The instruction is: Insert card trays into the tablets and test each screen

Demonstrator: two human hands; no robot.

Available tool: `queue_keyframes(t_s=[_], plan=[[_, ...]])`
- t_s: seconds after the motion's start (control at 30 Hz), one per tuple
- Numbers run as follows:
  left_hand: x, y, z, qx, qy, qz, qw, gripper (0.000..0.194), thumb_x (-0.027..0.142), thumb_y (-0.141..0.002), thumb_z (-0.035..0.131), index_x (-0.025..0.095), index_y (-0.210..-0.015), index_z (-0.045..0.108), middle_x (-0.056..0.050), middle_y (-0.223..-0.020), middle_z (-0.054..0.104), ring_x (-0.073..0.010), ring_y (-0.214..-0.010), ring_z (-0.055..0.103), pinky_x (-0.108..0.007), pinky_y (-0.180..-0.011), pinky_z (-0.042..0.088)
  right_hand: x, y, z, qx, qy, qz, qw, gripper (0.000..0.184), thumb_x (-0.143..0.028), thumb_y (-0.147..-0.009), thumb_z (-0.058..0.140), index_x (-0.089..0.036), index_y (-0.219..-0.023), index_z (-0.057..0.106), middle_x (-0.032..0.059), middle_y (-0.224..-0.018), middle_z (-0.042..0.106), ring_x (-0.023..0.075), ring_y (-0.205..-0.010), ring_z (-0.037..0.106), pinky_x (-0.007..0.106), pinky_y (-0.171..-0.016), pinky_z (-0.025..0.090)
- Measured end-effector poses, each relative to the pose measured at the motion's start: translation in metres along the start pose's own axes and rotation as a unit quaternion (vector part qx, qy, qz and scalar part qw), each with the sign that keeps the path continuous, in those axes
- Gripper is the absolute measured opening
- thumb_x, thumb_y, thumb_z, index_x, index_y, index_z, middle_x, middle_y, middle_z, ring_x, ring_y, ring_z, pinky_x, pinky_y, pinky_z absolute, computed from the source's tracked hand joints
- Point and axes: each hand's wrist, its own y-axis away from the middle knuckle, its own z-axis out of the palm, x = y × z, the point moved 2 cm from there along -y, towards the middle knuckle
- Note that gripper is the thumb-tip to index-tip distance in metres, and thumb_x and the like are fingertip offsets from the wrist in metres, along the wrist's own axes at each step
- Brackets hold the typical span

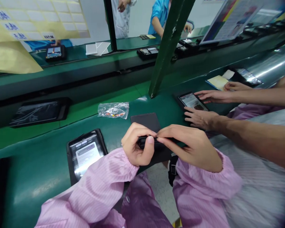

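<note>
The left hand and right hand close in a tight pinching grip on a small black object, held over a dark pad on the green surface, just beside a lit phone.

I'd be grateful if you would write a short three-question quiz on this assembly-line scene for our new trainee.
1. What do the left hand and right hand pinch between them?
2. True or false: the clear plastic bag of small parts lies on the green conveyor belt.
3. Whose is the bare-armed hand beside the lit device: the wearer's or a co-worker's?

Key: 1. a small black object; 2. true; 3. a co-worker's.
</note>
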Motion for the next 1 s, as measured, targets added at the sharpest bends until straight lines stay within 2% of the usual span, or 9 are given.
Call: queue_keyframes(t_s=[0.23,0.43,0.7,0.87,1.0], plan=[[-0.001,-0.001,0.001,0.003,-0.006,-0.002,1.000,0.008,0.013,-0.084,0.056,0.015,-0.086,0.063,-0.002,-0.071,0.064,-0.0120,-0.065,0.059,-0.026,-0.058,0.050,0.004,-0.002,-0.001,-0.023,-0.022,-0.035,0.999,0.014,-0.016,-0.096,0.051,-0.018,-0.087,0.061,0.0028,-0.086,0.072,0.0106,-0.079,0.066,0.021,-0.071,0.050],[-0.003,-0.004,0.001,0.002,-0.014,0.009,1.000,0.008,0.014,-0.084,0.056,0.017,-0.085,0.063,-0.002,-0.069,0.064,-0.0122,-0.066,0.059,-0.026,-0.059,0.048,0.006,-0.008,-0.002,-0.038,-0.015,-0.020,0.999,0.016,-0.019,-0.095,0.051,-0.019,-0.085,0.063,0.0007,-0.081,0.071,0.0117,-0.077,0.067,0.022,-0.069,0.052],[-0.016,-0.005,0.004,0.028,-0.020,0.006,0.999,0.008,0.022,-0.086,0.058,0.018,-0.083,0.064,-0.001,-0.069,0.062,-0.0110,-0.065,0.055,-0.026,-0.062,0.046,0.012,-0.012,-0.004,-0.008,-0.018,0.040,0.999,0.009,-0.024,-0.092,0.059,-0.022,-0.085,0.064,-0.0028,-0.080,0.072,0.0099,-0.067,0.066,0.020,-0.065,0.051],[-0.025,-0.006,0.007,0.027,-0.001,-0.029,0.999,0.013,0.029,-0.089,0.056,0.020,-0.083,0.063,0.000,-0.071,0.060,-0.0121,-0.066,0.056,-0.028,-0.062,0.047,0.018,-0.015,-0.005,-0.003,-0.064,0.063,0.996,0.013,-0.031,-0.092,0.058,-0.020,-0.088,0.064,-0.0007,-0.083,0.070,0.0106,-0.071,0.067,0.020,-0.069,0.053],[-0.029,-0.009,0.006,0.003,0.022,-0.053,0.998,0.014,0.032,-0.090,0.056,0.022,-0.082,0.063,0.000,-0.071,0.059,-0.0130,-0.067,0.058,-0.030,-0.062,0.048,0.023,-0.018,-0.003,-0.006,-0.039,0.050,0.998,0.019,-0.034,-0.094,0.054,-0.019,-0.087,0.064,-0.0006,-0.080,0.068,0.0108,-0.069,0.065,0.022,-0.069,0.051]])
